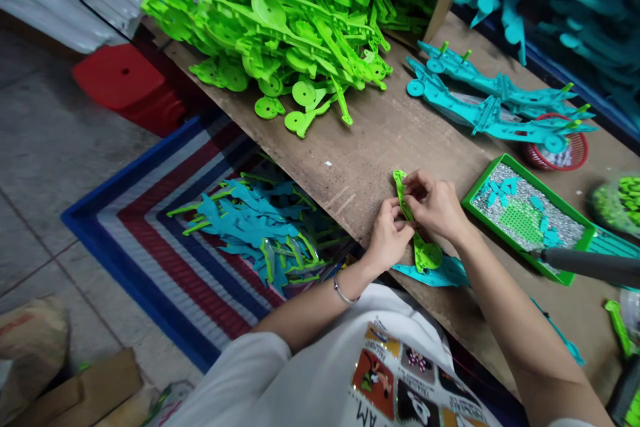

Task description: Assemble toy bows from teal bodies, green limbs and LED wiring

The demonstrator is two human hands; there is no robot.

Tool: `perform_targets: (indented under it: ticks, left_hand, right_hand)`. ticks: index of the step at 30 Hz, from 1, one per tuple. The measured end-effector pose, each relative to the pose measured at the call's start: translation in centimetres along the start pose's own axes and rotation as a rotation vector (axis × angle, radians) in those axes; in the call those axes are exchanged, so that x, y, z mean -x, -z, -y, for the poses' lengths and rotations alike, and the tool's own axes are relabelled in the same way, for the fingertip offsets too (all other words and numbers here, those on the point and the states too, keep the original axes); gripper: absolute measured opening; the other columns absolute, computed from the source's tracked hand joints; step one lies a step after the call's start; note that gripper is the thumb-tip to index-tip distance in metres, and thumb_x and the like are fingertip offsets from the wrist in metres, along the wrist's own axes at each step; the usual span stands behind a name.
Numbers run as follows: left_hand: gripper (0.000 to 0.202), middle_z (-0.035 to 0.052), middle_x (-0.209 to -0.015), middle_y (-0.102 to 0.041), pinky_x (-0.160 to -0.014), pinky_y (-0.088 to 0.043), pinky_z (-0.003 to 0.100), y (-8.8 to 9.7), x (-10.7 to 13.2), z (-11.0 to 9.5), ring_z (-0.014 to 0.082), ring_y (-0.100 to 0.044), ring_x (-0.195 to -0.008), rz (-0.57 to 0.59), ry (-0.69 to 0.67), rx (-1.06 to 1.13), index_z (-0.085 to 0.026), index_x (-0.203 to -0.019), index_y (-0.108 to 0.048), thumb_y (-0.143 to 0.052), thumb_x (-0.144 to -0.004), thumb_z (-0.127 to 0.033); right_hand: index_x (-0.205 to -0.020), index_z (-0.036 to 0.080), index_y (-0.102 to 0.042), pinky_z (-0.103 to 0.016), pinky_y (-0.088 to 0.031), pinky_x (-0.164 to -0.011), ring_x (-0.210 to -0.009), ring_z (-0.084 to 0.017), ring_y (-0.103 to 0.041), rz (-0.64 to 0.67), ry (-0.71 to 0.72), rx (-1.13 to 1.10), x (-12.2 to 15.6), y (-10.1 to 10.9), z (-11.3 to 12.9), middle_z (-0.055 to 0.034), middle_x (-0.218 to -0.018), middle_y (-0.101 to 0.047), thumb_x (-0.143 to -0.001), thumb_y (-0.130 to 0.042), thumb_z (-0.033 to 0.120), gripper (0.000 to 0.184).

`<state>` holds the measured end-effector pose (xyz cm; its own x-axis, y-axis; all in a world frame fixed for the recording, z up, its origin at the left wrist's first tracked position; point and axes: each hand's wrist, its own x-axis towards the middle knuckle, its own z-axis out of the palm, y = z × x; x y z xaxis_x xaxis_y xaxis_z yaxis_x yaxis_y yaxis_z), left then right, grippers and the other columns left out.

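Close to the table's near edge, my left hand [389, 235] and my right hand [434, 205] are both closed around one long lime-green plastic part [426, 255]. Its narrow end pokes out beyond my fingers, and its wide, rounded end lies toward my body. Beneath that wide end a turquoise plastic part [453, 272] rests on the tabletop, partly hidden by my right forearm. My fingertips cover the middle of the green part, so I cannot make out whether something small is pinched there.
A big heap of lime-green parts [280, 20] covers the table's far left. Turquoise assemblies [480, 107] lie at the back right, near a red basket [580, 150]. A green tray [475, 203] holds small metal pieces. Below the edge, a striped bin [150, 227] contains turquoise-green pieces.
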<state>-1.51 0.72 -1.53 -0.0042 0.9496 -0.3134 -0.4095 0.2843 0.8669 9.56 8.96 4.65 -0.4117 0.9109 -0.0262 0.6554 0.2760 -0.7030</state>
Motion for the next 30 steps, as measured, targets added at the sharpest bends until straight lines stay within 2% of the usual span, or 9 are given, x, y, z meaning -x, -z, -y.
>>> perform_targets:
  ticks: [5, 12, 16, 22, 26, 30]
  left_hand:
    - [0.048, 0.0059, -0.114, -0.068, -0.079, -0.054, 0.024, -0.1, 0.1, -0.4, 0.0084, -0.066, -0.077, -0.003, 0.016, 0.010, -0.019, -0.120, -0.049, -0.070, -0.077, -0.012]
    - [0.047, 0.0083, -0.117, -0.069, -0.080, -0.055, 0.022, 0.0, 0.2, -0.3, 0.0096, -0.068, -0.082, 0.001, 0.000, 0.003, -0.018, -0.120, -0.048, -0.066, -0.078, -0.008]
    - [0.050, 0.0079, -0.118, -0.069, -0.080, -0.055, 0.022, 0.0, 0.1, 0.0, 0.0106, -0.069, -0.086, -0.012, -0.004, -0.006, -0.018, -0.121, -0.048, -0.065, -0.076, -0.005]
    - [0.047, 0.0069, -0.117, -0.069, -0.081, -0.055, 0.022, 0.0, 0.1, 0.0, 0.0101, -0.070, -0.085, 0.003, -0.003, 0.000, -0.018, -0.121, -0.048, -0.064, -0.078, -0.007]
    - [0.048, 0.0078, -0.119, -0.069, -0.081, -0.056, 0.022, 0.0, 0.1, -0.2, 0.0095, -0.069, -0.083, 0.000, 0.003, 0.001, -0.018, -0.122, -0.048, -0.064, -0.078, -0.008]
    - [0.046, 0.0079, -0.117, -0.070, -0.085, -0.056, 0.025, 0.0, 0.0, -0.2, 0.0118, -0.070, -0.089, -0.022, 0.010, 0.014, -0.018, -0.121, -0.049, -0.066, -0.079, -0.010]
  right_hand:
    - [-0.111, 0.020, -0.062, -0.030, -0.056, -0.081, -0.080, -0.019, -0.074, -0.005, 0.033, 0.008, 0.7, 0.4, -0.1, -0.0044, -0.092, -0.076, -0.080, -0.056, 0.010, 0.033]
    - [-0.116, 0.020, -0.057, -0.030, -0.055, -0.077, -0.082, -0.020, -0.075, -0.050, 0.073, 0.128, 0.9, -0.7, -0.2, -0.0056, -0.093, -0.077, -0.085, -0.055, 0.011, 0.033]
    - [-0.115, 0.021, -0.057, -0.031, -0.055, -0.078, -0.090, -0.022, -0.075, -0.048, 0.141, 0.186, 1.1, -1.1, -0.8, -0.0072, -0.097, -0.077, -0.089, -0.052, 0.012, 0.028]
    - [-0.115, 0.023, -0.057, -0.030, -0.057, -0.077, -0.083, -0.019, -0.077, -0.122, 0.084, 0.113, 1.4, -1.0, -0.9, -0.0031, -0.093, -0.079, -0.089, -0.058, 0.015, 0.027]
    - [-0.121, 0.022, -0.055, -0.031, -0.058, -0.077, -0.089, -0.021, -0.078, -0.083, 0.131, 0.166, 2.1, -1.3, -1.2, -0.0053, -0.099, -0.080, -0.092, -0.054, 0.014, 0.030]
    - [-0.127, 0.021, -0.051, -0.029, -0.057, -0.078, -0.095, -0.021, -0.076, -0.058, 0.165, 0.189, 3.3, -1.5, -1.3, -0.0087, -0.109, -0.078, -0.094, -0.049, 0.011, 0.034]
